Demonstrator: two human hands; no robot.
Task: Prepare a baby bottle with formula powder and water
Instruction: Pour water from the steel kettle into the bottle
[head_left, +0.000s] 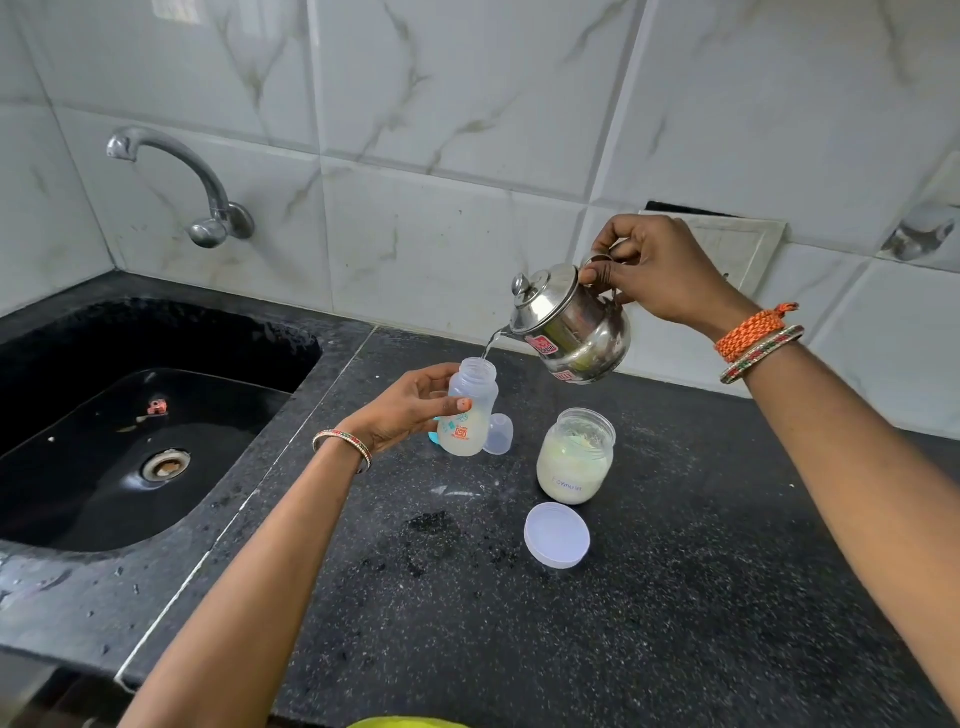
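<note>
Head view: bottle (467, 410) upright; kettle (571, 325) spout tilted down-left.

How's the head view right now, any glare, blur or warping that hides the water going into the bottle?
Head view: sharp at centre, the thin stream from the steel kettle into the baby bottle shows faintly; bright reflections on the kettle only; wide-angle bending curves the tile lines and sink edge; soft even light, weak shadows.

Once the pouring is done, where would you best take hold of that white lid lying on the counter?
Pinch the white lid by its rim from above. It lies flat beside the formula jar, too low for side grips, with bare countertop around it.
</note>
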